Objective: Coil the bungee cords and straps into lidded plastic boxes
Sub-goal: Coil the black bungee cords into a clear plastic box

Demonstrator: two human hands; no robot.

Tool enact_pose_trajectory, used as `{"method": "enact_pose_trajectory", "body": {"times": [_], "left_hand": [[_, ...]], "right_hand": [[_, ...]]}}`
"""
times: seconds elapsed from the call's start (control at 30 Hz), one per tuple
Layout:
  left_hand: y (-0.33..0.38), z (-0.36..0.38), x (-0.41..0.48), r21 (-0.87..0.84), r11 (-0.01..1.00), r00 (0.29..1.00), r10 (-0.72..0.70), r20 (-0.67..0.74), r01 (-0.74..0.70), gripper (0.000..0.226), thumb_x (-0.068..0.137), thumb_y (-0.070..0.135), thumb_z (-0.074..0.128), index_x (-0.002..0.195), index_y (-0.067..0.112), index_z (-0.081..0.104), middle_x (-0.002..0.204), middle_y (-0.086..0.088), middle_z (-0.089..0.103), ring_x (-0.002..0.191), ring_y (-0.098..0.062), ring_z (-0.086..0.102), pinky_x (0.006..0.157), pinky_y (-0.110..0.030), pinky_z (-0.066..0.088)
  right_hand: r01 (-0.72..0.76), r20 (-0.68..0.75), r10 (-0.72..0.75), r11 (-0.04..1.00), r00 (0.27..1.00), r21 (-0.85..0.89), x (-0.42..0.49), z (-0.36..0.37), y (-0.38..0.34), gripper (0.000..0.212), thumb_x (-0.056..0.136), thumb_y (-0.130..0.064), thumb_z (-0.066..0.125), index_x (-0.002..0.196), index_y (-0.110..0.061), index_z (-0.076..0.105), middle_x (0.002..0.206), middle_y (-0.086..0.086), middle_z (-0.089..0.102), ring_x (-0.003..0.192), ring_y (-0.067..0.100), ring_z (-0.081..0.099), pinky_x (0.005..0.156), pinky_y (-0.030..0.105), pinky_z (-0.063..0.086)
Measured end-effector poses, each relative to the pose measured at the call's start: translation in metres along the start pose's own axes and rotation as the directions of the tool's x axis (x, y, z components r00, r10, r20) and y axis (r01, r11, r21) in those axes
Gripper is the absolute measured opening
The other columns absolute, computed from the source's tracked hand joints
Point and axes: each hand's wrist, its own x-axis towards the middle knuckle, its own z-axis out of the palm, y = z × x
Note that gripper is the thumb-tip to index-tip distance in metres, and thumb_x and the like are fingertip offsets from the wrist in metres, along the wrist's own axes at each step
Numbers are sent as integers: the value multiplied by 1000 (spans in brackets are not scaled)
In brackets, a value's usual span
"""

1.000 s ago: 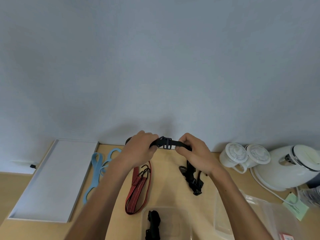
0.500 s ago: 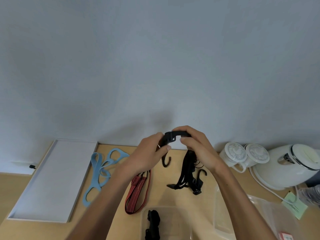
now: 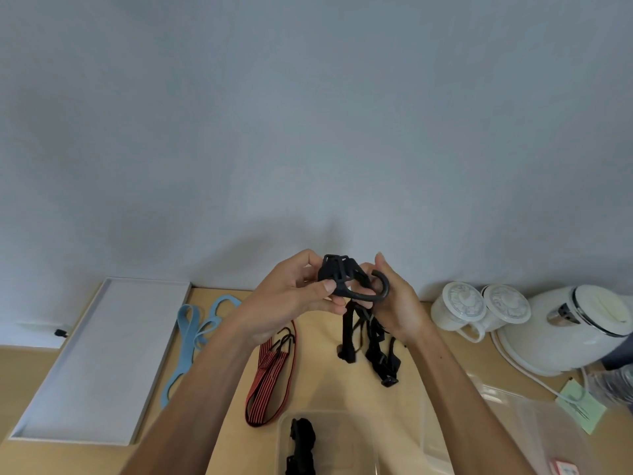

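Note:
A black strap with a buckle and a hook (image 3: 346, 279) is held up above the table between both hands. My left hand (image 3: 291, 296) pinches its folded buckle end with thumb and fingers. My right hand (image 3: 394, 303) grips the other side, where the curved hook sticks out. The rest of the strap hangs down to the table in a tangle (image 3: 370, 344). A red and black striped bungee cord (image 3: 270, 375) lies below my left wrist. A clear plastic box (image 3: 342, 440) at the near edge holds a coiled black strap (image 3: 301, 443).
A light blue strap (image 3: 191, 337) lies left of the red cord, beside a flat white tray (image 3: 96, 358). Two white lidded cups (image 3: 479, 306) and a white kettle (image 3: 579, 327) stand at the right. Clear plastic lids or boxes (image 3: 513, 426) lie at the near right.
The strap has been folded tighter between my hands, and its hook has swung from hanging under my left hand to the right hand's side.

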Motion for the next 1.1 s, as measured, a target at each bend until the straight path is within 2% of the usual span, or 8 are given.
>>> {"method": "enact_pose_trajectory", "body": {"times": [0.07,0.23,0.4,0.57,0.63,0.73,0.9,1.1], "left_hand": [[1,2,1,-66,997,999,33,-11,-34,6,92,-2,54,96,1,51,110,-29,59,83,-29,69,80,-35,57],[-2,2,11,-81,991,976,85,-201,-103,3,93,1,55,91,3,53,110,-28,58,84,-31,69,84,-40,57],[-9,1,18,88,985,914,170,-369,-147,8,92,2,57,97,-1,51,101,-17,66,80,-27,72,78,-37,58],[-16,4,26,380,916,859,297,-416,-133,15,91,4,57,87,15,48,91,-5,70,81,-17,68,78,-29,54],[-17,3,27,537,838,849,350,-397,-95,14,89,4,58,88,15,49,93,-2,66,86,-16,62,72,-19,48],[-20,0,27,631,774,873,338,-352,-45,12,88,0,55,91,11,49,94,-2,60,88,-17,56,73,-27,46],[-22,-4,28,721,692,948,196,-252,49,30,87,-2,50,111,13,42,96,-2,55,84,-19,51,63,-19,39],[-15,0,25,867,498,999,-39,12,9,21,86,4,52,97,21,48,94,3,48,87,-17,48,65,-20,38]], "right_hand": [[2,-6,-3,999,1000,-41,0,4,3,62,86,-52,53,77,8,49,63,13,33,64,26,31,68,40,33],[43,-32,-53,967,998,-252,-5,19,9,42,104,-28,29,72,-8,47,67,1,40,64,10,39,65,18,37],[70,83,-27,818,996,-571,-4,19,4,18,100,-27,44,95,-16,57,90,-9,66,90,9,61,85,27,46],[81,127,30,621,992,-779,-4,20,-10,14,87,-20,57,94,-27,47,88,-4,63,81,17,59,73,32,47],[49,108,51,648,993,-760,-7,21,-16,24,82,-13,57,79,-30,40,76,-3,58,69,17,59,65,33,46],[-31,19,58,746,998,-665,-10,22,-20,22,77,-10,56,79,-27,42,72,-3,54,59,14,59,57,25,44],[74,98,19,514,995,-855,-12,15,-24,20,82,-17,57,100,-24,51,77,-7,57,68,12,51,56,20,36],[155,134,-80,606,988,-781,-9,-7,-35,42,76,4,54,102,-25,67,88,-15,62,79,2,56,70,11,40]]}}
